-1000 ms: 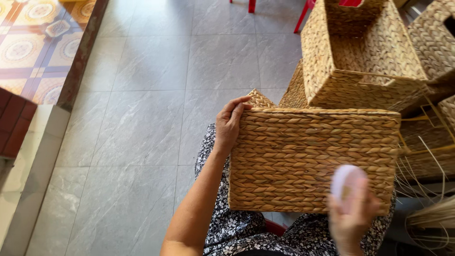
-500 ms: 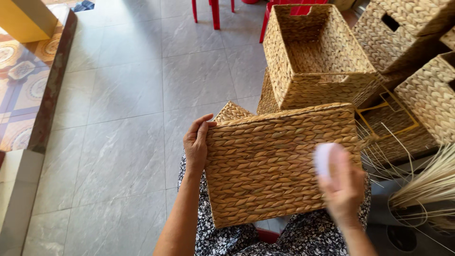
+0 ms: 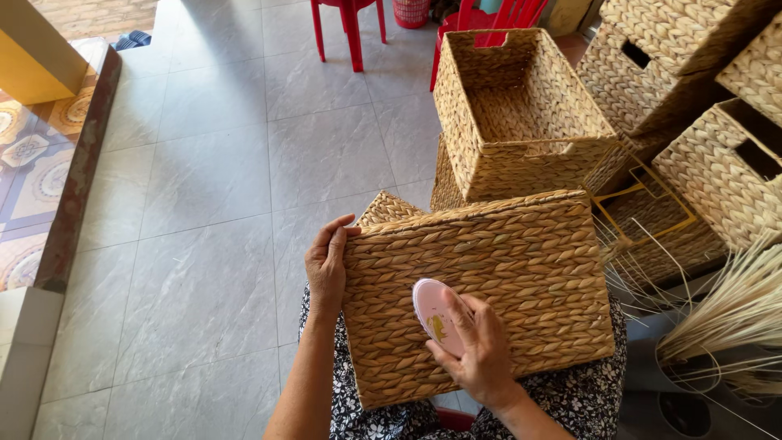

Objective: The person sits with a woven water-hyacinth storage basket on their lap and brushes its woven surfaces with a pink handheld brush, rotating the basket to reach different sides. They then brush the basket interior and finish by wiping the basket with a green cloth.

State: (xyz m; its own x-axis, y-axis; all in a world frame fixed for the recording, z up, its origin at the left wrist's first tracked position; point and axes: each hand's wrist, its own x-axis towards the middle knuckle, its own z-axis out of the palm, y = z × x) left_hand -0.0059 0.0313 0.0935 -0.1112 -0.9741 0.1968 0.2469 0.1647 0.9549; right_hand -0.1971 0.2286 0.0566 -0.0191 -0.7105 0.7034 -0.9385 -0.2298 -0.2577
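Brushing a woven basket held on the lap.
The left hand (image 3: 327, 269) grips the basket's (image 3: 489, 293) left edge; the right hand (image 3: 481, 354) pinches a pink brush (image 3: 433, 314) mid-panel. The weave looks finished; progress is unclear.

Woven basket (image 3: 505, 277), pink oval brush (image 3: 433, 314) atop

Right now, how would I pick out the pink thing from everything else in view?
Start at the big woven basket lying on its side across the person's lap, steadied at its left edge by the left hand. On its broad face, the right hand presses a small pink oval brush. It is the only smooth, pink item among all the tan wicker.
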